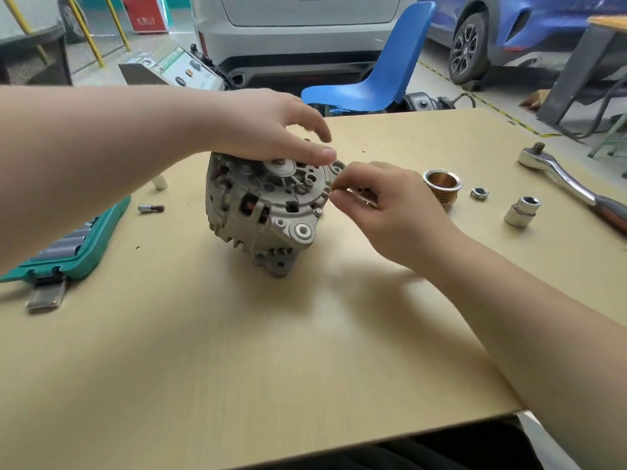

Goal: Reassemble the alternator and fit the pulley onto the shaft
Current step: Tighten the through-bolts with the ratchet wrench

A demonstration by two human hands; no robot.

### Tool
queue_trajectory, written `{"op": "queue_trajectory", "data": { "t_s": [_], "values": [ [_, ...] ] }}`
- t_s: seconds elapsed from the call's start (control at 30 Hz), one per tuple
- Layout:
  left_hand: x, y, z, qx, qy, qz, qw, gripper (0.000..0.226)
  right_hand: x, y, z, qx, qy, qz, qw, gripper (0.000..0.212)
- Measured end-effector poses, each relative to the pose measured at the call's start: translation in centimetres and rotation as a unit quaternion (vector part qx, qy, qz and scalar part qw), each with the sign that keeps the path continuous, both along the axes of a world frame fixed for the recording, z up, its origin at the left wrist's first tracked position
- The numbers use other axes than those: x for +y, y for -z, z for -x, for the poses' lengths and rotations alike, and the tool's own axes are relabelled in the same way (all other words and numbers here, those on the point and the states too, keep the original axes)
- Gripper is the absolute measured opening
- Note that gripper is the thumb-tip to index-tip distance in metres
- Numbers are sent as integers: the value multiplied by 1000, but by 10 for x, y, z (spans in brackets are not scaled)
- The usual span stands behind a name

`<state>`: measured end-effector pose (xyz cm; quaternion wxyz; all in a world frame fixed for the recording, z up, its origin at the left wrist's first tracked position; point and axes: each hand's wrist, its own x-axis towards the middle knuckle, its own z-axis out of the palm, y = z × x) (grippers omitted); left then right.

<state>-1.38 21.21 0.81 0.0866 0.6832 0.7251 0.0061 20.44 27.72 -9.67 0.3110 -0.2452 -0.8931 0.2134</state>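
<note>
A grey cast alternator (268, 212) stands on the tan table (271, 351), its shaft end facing up and toward me. My left hand (271, 130) rests on its top, fingers spread over the shaft area. My right hand (383, 205) is at the alternator's right rim, thumb and fingertips pinched together on something too small to make out. The grooved brass-coloured pulley (442, 184) stands on the table just right of that hand. A hex nut (479, 193) lies beside it.
A socket (521, 212) and a ratchet wrench (570, 184) lie at the right. A teal socket case (71, 245) sits at the left edge, with a bit (151, 208) and a small socket (160, 182) near it. A blue chair (380, 76) stands behind the table.
</note>
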Motion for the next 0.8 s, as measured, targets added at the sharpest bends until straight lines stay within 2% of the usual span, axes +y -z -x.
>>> {"op": "queue_trajectory", "data": {
  "t_s": [0.07,0.17,0.23,0.37,0.53,0.63,0.8],
  "values": [
    [0,-4,-1,-66,-24,19,997,84,-3,3,0,52,-37,-26,998,5],
    [-3,-9,0,-171,-71,25,982,83,-9,9,2,62,-81,-46,994,9],
    [-3,-9,-1,-176,-94,17,980,75,-9,11,2,62,-88,-54,993,10],
    [-6,0,2,-158,-102,-53,981,76,-7,12,1,49,-89,-59,993,11],
    [-11,12,15,-250,-94,-173,948,63,-8,12,1,42,-78,-75,993,14],
    [-12,18,20,-289,-105,-187,933,67,-10,12,3,39,-71,-85,993,14],
    [-8,20,23,-262,-112,-179,942,80,-13,14,3,37,-52,-89,994,12]
  ]
}}
